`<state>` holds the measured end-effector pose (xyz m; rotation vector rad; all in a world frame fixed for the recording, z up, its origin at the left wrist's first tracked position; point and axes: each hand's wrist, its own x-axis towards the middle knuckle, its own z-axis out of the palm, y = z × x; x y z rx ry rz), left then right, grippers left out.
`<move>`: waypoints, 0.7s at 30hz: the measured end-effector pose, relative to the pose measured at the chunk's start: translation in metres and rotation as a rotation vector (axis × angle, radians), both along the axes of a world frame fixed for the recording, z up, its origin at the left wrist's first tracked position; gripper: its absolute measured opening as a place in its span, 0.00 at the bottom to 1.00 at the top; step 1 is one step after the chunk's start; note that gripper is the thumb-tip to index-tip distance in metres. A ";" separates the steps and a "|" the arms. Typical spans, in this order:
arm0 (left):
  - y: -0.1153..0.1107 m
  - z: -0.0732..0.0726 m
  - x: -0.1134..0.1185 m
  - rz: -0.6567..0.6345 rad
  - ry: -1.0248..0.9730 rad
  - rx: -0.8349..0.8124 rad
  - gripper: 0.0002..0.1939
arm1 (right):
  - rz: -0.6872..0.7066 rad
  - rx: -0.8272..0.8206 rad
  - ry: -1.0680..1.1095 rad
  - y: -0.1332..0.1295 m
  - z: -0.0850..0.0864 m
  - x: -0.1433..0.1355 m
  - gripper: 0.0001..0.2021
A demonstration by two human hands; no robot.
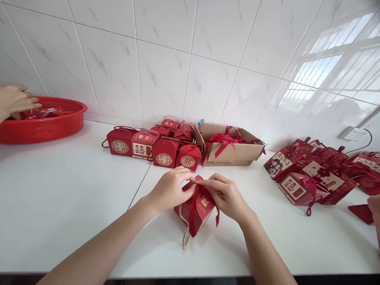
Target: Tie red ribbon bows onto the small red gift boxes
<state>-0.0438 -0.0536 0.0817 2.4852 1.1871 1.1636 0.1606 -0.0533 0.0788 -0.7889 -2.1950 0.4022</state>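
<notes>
In the middle of the table stands a red gift box [203, 207] with gold lettering on its rounded flap. A beige twisted cord [184, 219] hangs down its left side. Red ribbon [193, 215] runs over the box top, its two tails trailing down the front and right. My left hand [172, 187] pinches the ribbon at the top of the box. Opposite it, my right hand [227, 196] has thumb and fingers closed on the same ribbon. The fingertips of both hands nearly meet there, and they partly hide the knot area.
Several red gift boxes [165, 153] stand behind, beside a cardboard box [233, 154] of red ribbons. More boxes [300, 188] cluster at right. Another person's hand [10, 101] reaches into a red basin [53, 127] at left; another hand [379, 207] is at the right edge.
</notes>
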 end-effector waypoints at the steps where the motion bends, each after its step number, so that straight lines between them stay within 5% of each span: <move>1: 0.001 0.000 -0.001 -0.005 -0.009 -0.014 0.05 | 0.020 0.013 -0.020 0.001 -0.001 0.002 0.18; 7: 0.003 0.005 -0.006 -0.089 0.040 -0.053 0.07 | 0.118 0.055 -0.075 0.007 -0.007 0.009 0.23; 21: 0.007 0.002 -0.008 0.042 0.196 0.173 0.05 | 0.158 0.051 -0.132 0.007 -0.006 0.008 0.23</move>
